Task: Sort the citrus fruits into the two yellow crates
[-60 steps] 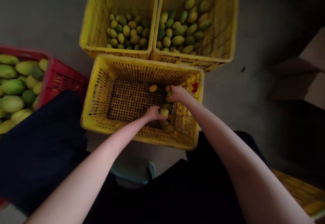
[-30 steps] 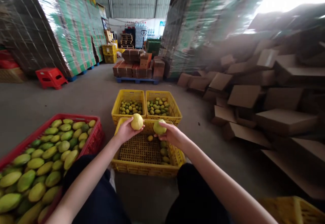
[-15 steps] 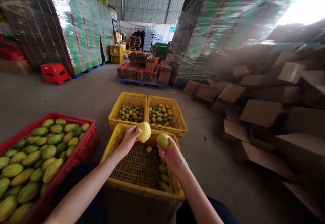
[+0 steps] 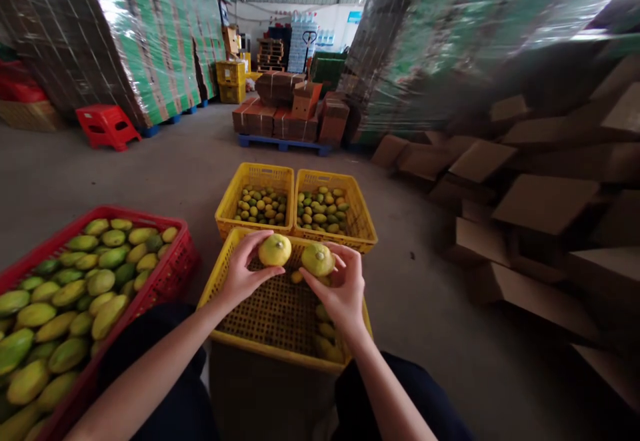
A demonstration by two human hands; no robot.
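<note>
Red crate (image 4: pixel 175 267), left: heaped with green-yellow fruit (image 4: pixel 67 294); cut off at the view's left and lower edges. Front yellow crate (image 4: pixel 270 314): perforated floor showing, row of fruit (image 4: pixel 325 331) along its right wall, partly behind the right hand (image 4: pixel 346 287). Left rear crate (image 4: pixel 226 202) and right rear crate (image 4: pixel 363 211), beyond: both hold loose smaller fruit (image 4: pixel 323 209). Left hand (image 4: pixel 243 273): thumb and fingers closed on yellow fruit (image 4: pixel 275 250). Right hand: thumb and fingers gripping greenish fruit (image 4: pixel 317 260). Both held above the front yellow crate, near each other; knobbed ends face the wearer, long axes pointing away, far ends hidden. Small fruit (image 4: pixel 297 277): visible between them, below.
</note>
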